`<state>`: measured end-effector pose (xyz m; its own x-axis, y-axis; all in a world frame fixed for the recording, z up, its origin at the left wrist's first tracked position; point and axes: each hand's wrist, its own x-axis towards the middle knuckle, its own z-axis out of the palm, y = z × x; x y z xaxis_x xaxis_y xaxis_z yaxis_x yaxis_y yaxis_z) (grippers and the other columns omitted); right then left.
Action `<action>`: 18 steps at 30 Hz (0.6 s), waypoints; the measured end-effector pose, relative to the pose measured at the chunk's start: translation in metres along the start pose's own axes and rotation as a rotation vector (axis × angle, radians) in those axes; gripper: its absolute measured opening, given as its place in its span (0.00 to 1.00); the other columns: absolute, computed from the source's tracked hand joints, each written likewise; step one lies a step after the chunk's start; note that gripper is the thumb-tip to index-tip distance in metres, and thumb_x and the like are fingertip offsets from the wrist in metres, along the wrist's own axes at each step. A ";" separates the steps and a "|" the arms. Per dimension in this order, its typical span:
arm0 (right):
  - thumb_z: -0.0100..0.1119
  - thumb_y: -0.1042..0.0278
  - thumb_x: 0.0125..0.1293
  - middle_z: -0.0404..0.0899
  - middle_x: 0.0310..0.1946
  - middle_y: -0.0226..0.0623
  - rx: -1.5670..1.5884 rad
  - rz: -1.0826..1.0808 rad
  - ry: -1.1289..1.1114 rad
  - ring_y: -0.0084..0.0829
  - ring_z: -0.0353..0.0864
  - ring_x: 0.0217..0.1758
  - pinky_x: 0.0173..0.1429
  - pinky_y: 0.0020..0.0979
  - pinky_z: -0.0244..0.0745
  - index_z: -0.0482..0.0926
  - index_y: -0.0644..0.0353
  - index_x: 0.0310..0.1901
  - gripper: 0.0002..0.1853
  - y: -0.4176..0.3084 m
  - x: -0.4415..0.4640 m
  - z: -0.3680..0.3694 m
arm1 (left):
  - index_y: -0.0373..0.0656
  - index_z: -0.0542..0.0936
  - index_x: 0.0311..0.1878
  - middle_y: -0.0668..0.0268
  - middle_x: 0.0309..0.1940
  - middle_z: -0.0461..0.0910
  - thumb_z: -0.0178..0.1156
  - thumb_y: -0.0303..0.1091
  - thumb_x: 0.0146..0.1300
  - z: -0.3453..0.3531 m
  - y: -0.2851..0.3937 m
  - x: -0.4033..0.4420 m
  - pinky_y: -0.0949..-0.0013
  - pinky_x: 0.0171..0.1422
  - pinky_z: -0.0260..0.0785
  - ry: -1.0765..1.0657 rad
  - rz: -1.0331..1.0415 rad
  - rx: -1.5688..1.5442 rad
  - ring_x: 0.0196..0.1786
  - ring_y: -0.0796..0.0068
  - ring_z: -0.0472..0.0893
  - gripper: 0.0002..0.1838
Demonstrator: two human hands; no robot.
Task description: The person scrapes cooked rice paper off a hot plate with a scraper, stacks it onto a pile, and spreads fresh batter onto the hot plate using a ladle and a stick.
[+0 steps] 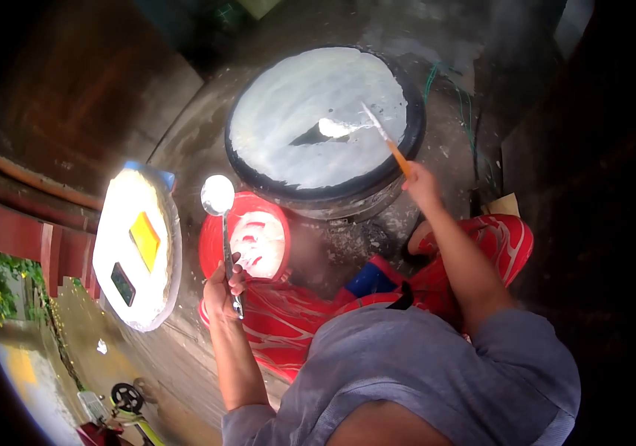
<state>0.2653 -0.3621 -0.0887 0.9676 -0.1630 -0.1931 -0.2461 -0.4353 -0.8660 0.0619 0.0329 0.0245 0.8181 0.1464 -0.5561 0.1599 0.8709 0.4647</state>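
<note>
Holding ladle [219,201] in left grip [227,293] near basin [211,241], pointing toward twelve o'clock; holding spatula [387,137] in right grip [423,187] over griddle's [416,104] three o'clock side, pointing toward eleven.

No readable text, label, brand, number or sign (not a single letter).

Head camera: worn on you, facing forward and down.
Grey shirt [429,364]: closest to your lens, low in view.
Round griddle [325,195]: top fully framed, seen from above its near edge, beyond your shirt.
</note>
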 end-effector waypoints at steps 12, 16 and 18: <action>0.58 0.76 0.51 0.80 0.31 0.45 0.127 0.023 0.003 0.38 0.81 0.35 0.38 0.35 0.74 0.74 0.55 0.51 0.22 0.012 -0.029 0.034 | 0.28 0.69 0.49 0.60 0.24 0.73 0.41 0.36 0.69 0.041 -0.022 -0.007 0.79 0.16 0.57 -0.009 0.050 0.267 0.17 0.79 0.66 0.18; 0.55 0.76 0.50 0.78 0.29 0.48 0.047 -0.232 -0.072 0.44 0.79 0.34 0.40 0.38 0.72 0.75 0.57 0.48 0.19 -0.022 -0.048 0.090 | 0.28 0.69 0.47 0.61 0.21 0.73 0.43 0.35 0.68 0.061 -0.033 0.007 0.78 0.15 0.58 -0.021 0.070 0.392 0.16 0.78 0.67 0.16; 0.55 0.76 0.51 0.78 0.29 0.48 0.118 -0.196 -0.184 0.46 0.79 0.35 0.40 0.38 0.72 0.75 0.59 0.45 0.17 -0.033 -0.037 0.090 | 0.29 0.69 0.45 0.60 0.21 0.73 0.42 0.34 0.68 0.072 -0.039 0.010 0.77 0.15 0.59 -0.030 0.091 0.437 0.15 0.77 0.67 0.15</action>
<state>0.2429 -0.2620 -0.0950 0.9927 0.0821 -0.0879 -0.0556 -0.3353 -0.9405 0.1038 -0.0334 0.0499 0.8542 0.1945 -0.4822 0.2996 0.5739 0.7622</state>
